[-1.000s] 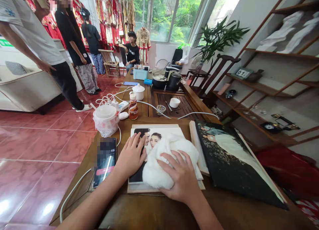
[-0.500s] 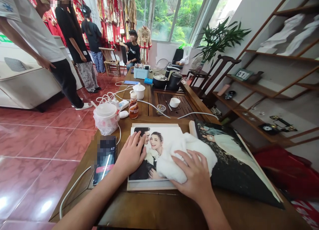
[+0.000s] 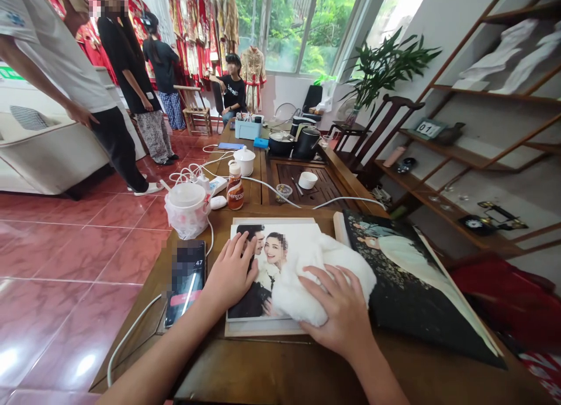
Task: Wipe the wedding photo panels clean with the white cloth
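Resting on what was the white fluffy cloth [image 3: 326,285]?

On the right part of a mounted wedding photograph [image 3: 258,276], which was laid flat on a wooden table [image 3: 280,370]. Its lower right was hidden by the cloth.

And how were the hands placed?

The left hand [image 3: 230,270] was set on the photograph with its fingers [image 3: 239,247] spread. The right hand [image 3: 337,308] was pressed on the cloth, fingers also spread. Nothing was seen pinched by either.

What was found at the edges?

A second, larger photo panel [image 3: 416,291] lay just beside the cloth on the right. A phone [image 3: 186,282], its screen blurred, lay just left of the left hand. The photograph's near edge was close to the table's edge, so little room was left there.

How many were counted?

Two photographs, one phone, one cloth.
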`<state>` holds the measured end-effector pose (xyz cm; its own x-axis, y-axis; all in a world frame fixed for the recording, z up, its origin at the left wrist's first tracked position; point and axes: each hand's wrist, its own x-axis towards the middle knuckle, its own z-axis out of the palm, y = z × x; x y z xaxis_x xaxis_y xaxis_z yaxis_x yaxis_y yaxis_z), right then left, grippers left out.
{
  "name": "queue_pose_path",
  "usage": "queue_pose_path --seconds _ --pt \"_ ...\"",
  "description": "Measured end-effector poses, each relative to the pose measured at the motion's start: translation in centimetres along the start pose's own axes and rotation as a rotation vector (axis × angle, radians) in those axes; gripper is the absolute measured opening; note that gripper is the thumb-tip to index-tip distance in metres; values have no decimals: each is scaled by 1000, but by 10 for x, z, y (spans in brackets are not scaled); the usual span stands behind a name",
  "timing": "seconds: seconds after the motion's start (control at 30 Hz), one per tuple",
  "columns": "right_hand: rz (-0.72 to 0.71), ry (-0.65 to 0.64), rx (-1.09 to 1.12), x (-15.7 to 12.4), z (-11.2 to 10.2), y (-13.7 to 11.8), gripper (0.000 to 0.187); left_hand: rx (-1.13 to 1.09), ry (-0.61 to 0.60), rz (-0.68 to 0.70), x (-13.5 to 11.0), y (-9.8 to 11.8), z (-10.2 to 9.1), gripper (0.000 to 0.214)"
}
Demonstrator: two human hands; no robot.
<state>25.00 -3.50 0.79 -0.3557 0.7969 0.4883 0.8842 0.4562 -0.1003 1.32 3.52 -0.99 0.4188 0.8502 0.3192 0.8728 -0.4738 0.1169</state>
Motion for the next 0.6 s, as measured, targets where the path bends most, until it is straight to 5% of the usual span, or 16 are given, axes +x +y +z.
queue_pose_path --seconds 0.23,0.6 --pt "77 27 -97 -10 -9 17 39 -1 -10 1 -1 -3 -2 47" --pt "-73 -45 36 14 14 -32 55 -16 8 6 2 6 2 47"
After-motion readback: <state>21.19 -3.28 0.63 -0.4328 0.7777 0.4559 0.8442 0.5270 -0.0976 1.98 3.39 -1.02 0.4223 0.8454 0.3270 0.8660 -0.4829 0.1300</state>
